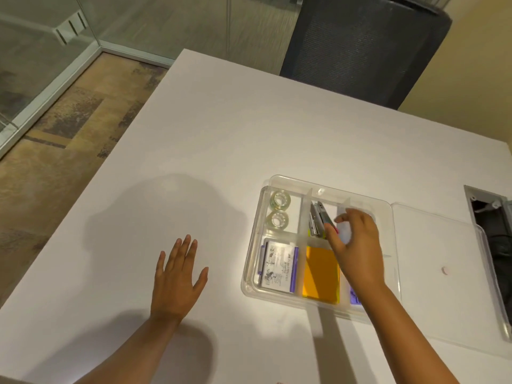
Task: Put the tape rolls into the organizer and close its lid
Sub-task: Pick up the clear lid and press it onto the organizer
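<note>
A clear plastic organizer sits on the white table, its clear lid lying open flat to its right. Two clear tape rolls lie in the organizer's far-left compartment. My right hand hovers over the organizer's far-right part, fingers curled and apart, holding nothing that I can see. Its fingertips are near a stapler in the middle far compartment. My left hand rests flat on the table, left of the organizer, fingers spread.
The near compartments hold a staple box, an orange sticky-note pad and a purple item partly hidden by my right arm. A dark office chair stands behind the table. A cable opening lies at the right edge.
</note>
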`<state>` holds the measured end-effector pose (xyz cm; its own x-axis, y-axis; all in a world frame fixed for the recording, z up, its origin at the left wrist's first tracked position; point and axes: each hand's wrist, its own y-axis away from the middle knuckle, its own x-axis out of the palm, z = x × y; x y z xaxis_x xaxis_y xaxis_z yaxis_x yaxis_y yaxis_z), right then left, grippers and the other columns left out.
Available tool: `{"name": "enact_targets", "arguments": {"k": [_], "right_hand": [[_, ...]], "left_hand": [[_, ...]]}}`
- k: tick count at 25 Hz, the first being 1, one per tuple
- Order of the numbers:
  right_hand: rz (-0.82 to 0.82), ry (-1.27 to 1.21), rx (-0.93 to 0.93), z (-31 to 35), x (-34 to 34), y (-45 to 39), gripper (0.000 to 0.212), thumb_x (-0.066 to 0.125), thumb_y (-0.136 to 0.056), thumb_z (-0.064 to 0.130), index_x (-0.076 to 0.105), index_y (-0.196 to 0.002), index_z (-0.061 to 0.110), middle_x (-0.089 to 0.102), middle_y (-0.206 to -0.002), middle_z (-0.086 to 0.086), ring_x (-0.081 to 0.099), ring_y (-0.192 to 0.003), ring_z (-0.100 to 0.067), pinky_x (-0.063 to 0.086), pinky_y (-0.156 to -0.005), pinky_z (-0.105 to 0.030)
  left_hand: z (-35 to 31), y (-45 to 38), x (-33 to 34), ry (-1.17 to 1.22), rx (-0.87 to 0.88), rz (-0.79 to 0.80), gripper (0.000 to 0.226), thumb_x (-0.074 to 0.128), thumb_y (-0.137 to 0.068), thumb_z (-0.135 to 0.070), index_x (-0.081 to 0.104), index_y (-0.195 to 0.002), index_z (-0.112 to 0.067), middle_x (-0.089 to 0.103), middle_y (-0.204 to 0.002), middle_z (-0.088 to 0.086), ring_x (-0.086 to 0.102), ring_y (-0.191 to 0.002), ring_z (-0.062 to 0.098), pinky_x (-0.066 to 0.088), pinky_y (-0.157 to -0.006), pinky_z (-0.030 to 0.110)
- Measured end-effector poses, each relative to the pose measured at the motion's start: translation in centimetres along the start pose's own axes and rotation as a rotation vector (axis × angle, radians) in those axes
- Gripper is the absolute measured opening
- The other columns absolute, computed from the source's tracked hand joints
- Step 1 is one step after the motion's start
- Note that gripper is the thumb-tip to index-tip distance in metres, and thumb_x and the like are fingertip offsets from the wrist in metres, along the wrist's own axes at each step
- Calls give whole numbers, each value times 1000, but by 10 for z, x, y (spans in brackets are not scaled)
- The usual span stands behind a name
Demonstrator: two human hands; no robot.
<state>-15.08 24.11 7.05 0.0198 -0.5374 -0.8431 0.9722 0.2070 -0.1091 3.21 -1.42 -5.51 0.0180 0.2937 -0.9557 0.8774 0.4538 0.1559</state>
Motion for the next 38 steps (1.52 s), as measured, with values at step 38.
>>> {"name": "enact_targets", "arguments": {"k": [38], "right_hand": [[-306, 204, 240, -152, -115, 67, 22, 41, -93, -1, 50, -113, -7, 60, -108, -24, 52, -113, -39, 7, -118, -51]], "left_hand": [[-115, -8, -57, 631, 123, -70, 50, 35, -94, -35, 26, -142, -22, 29, -152, 5, 21, -141, 20, 23, -114, 43]]}}
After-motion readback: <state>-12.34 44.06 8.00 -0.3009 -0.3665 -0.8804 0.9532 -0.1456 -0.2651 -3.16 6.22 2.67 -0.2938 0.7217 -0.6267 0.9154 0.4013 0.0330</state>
